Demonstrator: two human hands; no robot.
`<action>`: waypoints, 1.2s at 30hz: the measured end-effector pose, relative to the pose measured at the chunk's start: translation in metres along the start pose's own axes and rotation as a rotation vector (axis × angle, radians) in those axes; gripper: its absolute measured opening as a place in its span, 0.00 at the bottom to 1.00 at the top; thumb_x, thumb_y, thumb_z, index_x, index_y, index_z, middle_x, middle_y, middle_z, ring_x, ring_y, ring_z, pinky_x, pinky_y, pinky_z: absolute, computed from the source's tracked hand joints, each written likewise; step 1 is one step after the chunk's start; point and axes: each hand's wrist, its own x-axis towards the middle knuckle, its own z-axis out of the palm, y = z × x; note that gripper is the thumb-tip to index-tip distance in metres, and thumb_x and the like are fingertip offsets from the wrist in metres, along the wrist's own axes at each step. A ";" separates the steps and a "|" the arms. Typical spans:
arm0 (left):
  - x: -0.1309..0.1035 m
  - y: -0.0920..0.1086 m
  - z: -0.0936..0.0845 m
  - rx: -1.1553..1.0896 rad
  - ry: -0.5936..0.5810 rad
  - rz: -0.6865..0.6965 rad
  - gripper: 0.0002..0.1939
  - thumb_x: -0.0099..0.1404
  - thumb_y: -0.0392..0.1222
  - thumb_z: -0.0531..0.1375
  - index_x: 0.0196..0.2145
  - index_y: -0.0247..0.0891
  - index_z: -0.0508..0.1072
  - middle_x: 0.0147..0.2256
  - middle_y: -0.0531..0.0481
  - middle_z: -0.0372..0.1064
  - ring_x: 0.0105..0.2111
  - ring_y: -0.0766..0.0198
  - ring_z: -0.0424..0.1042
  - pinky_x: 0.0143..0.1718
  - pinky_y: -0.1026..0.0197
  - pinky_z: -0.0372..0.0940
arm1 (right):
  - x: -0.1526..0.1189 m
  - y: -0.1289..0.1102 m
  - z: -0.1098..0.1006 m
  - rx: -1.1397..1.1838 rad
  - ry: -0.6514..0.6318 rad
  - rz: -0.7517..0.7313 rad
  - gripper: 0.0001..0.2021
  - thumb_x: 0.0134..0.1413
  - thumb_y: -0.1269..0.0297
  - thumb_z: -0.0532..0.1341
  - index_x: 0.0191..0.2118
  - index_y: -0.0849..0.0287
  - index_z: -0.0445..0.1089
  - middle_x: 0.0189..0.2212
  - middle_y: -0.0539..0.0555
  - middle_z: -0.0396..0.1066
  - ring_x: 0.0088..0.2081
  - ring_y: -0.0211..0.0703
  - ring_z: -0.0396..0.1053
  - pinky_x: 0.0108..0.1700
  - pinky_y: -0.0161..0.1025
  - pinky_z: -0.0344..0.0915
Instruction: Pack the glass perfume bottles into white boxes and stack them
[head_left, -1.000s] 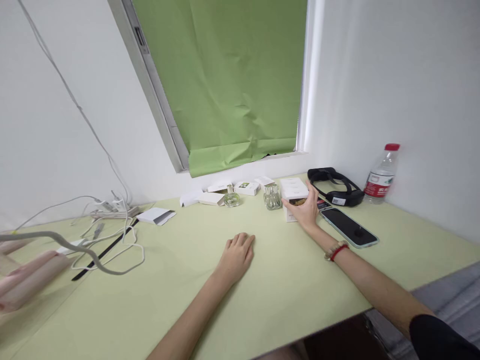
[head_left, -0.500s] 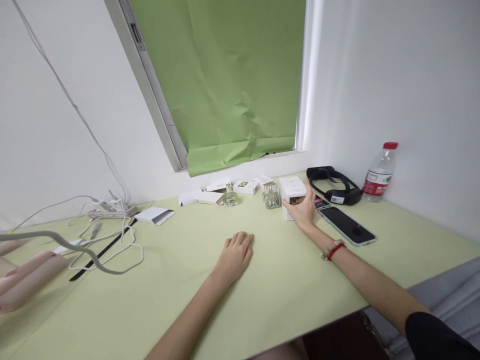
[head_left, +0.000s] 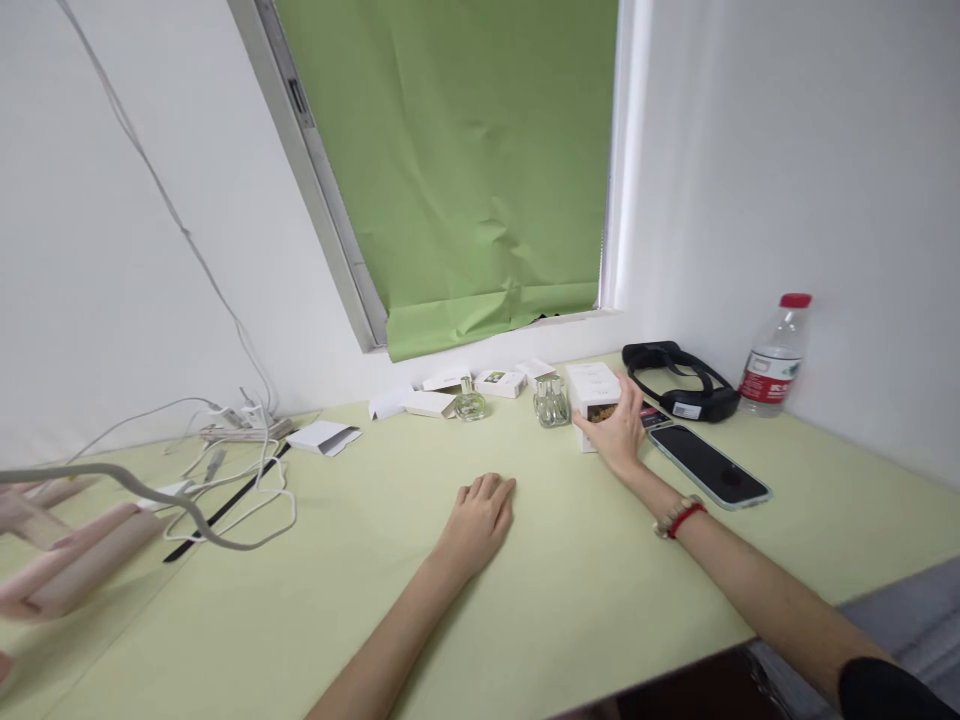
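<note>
My left hand (head_left: 480, 520) rests palm down on the pale green table, with its fingers laid out and nothing in it. My right hand (head_left: 616, 428) spans a white box (head_left: 592, 384) that stands upright, the thumb at its front and the fingers along its right side. A dark picture on the box front is partly covered by the hand. Just left of the box is a cluster of small glass perfume bottles (head_left: 551, 402). A rounder glass bottle (head_left: 470, 402) with greenish liquid stands farther left.
Small white cartons (head_left: 501, 383) lie along the wall, and an opened one (head_left: 324, 437) sits farther left. To the right are a phone (head_left: 709, 465), a black headset (head_left: 679, 385) and a water bottle (head_left: 772, 365). White cables (head_left: 262, 480) and a pink object (head_left: 82, 565) occupy the left side.
The whole view has shifted slightly, so things appear a little farther right and lower. Both hands keep nearly the same places on the table and box.
</note>
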 end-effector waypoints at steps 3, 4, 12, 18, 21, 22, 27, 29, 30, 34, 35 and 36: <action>-0.001 0.000 -0.002 -0.007 -0.004 -0.003 0.18 0.66 0.37 0.44 0.51 0.40 0.62 0.48 0.46 0.63 0.49 0.59 0.61 0.48 0.53 0.58 | 0.000 0.000 0.000 0.013 0.011 -0.040 0.39 0.37 0.59 0.63 0.58 0.56 0.49 0.55 0.59 0.53 0.56 0.53 0.54 0.51 0.47 0.58; -0.002 0.000 -0.002 -0.008 -0.003 -0.005 0.18 0.66 0.37 0.44 0.51 0.40 0.62 0.48 0.46 0.63 0.49 0.59 0.61 0.48 0.53 0.58 | 0.000 -0.001 0.000 0.019 0.016 -0.024 0.39 0.37 0.59 0.63 0.58 0.56 0.49 0.55 0.60 0.53 0.55 0.53 0.54 0.51 0.48 0.58; -0.003 0.003 -0.004 -0.014 -0.016 -0.022 0.19 0.66 0.36 0.43 0.51 0.40 0.62 0.47 0.46 0.63 0.48 0.59 0.61 0.48 0.53 0.58 | -0.005 -0.003 0.006 0.055 0.007 0.120 0.40 0.37 0.59 0.62 0.59 0.57 0.48 0.53 0.61 0.54 0.53 0.56 0.56 0.46 0.47 0.61; -0.004 0.004 -0.005 -0.009 0.000 -0.026 0.18 0.65 0.36 0.43 0.51 0.41 0.63 0.47 0.46 0.63 0.48 0.60 0.62 0.48 0.54 0.58 | -0.005 -0.002 0.006 0.020 -0.003 0.106 0.37 0.38 0.59 0.61 0.58 0.57 0.50 0.52 0.61 0.54 0.52 0.55 0.56 0.45 0.46 0.60; -0.005 0.005 -0.006 -0.014 0.003 -0.032 0.18 0.65 0.36 0.44 0.51 0.41 0.63 0.47 0.46 0.63 0.48 0.60 0.62 0.48 0.54 0.58 | -0.006 -0.002 0.006 0.001 -0.005 0.111 0.37 0.38 0.59 0.61 0.57 0.58 0.50 0.51 0.61 0.55 0.52 0.56 0.57 0.44 0.46 0.60; -0.005 0.005 -0.005 -0.015 0.003 -0.032 0.18 0.65 0.36 0.44 0.51 0.41 0.63 0.47 0.46 0.63 0.48 0.59 0.62 0.48 0.54 0.58 | -0.006 -0.002 0.007 0.000 -0.005 0.113 0.37 0.37 0.59 0.61 0.57 0.58 0.50 0.51 0.62 0.54 0.52 0.56 0.56 0.44 0.46 0.60; -0.006 0.004 -0.004 -0.016 0.007 -0.025 0.18 0.65 0.36 0.43 0.50 0.41 0.63 0.46 0.46 0.63 0.47 0.59 0.62 0.47 0.54 0.58 | -0.006 -0.003 0.007 0.021 -0.021 0.134 0.37 0.37 0.59 0.61 0.57 0.59 0.49 0.52 0.63 0.53 0.53 0.57 0.55 0.45 0.48 0.60; -0.006 0.004 -0.004 -0.017 0.006 -0.024 0.18 0.65 0.36 0.43 0.50 0.40 0.63 0.46 0.45 0.63 0.47 0.59 0.62 0.47 0.54 0.58 | -0.007 -0.003 0.007 0.022 -0.022 0.129 0.37 0.38 0.59 0.60 0.57 0.59 0.48 0.52 0.63 0.53 0.53 0.57 0.54 0.45 0.48 0.60; -0.006 0.004 -0.004 -0.017 0.005 -0.023 0.18 0.65 0.36 0.43 0.50 0.40 0.63 0.46 0.45 0.63 0.47 0.59 0.62 0.47 0.54 0.57 | -0.008 -0.002 0.007 0.020 -0.019 0.123 0.37 0.38 0.59 0.60 0.57 0.59 0.48 0.52 0.63 0.53 0.53 0.57 0.54 0.45 0.48 0.60; -0.006 0.004 -0.004 -0.011 0.004 -0.016 0.18 0.66 0.37 0.42 0.50 0.40 0.63 0.46 0.45 0.63 0.46 0.59 0.62 0.47 0.54 0.57 | -0.008 0.003 0.006 0.004 -0.012 0.061 0.40 0.37 0.58 0.62 0.58 0.60 0.46 0.53 0.63 0.53 0.54 0.57 0.54 0.47 0.49 0.59; -0.007 0.004 -0.004 -0.008 0.003 -0.017 0.18 0.66 0.37 0.42 0.50 0.40 0.63 0.46 0.45 0.63 0.46 0.59 0.62 0.47 0.53 0.57 | -0.007 0.004 0.005 -0.005 -0.010 0.025 0.42 0.36 0.57 0.63 0.58 0.61 0.45 0.53 0.64 0.52 0.54 0.57 0.53 0.49 0.49 0.58; -0.007 0.004 -0.004 -0.006 0.003 -0.018 0.18 0.65 0.37 0.43 0.49 0.40 0.63 0.46 0.45 0.63 0.46 0.59 0.62 0.47 0.53 0.57 | -0.006 0.005 0.004 -0.019 -0.004 -0.015 0.43 0.35 0.57 0.64 0.58 0.62 0.45 0.54 0.65 0.51 0.55 0.57 0.52 0.50 0.50 0.57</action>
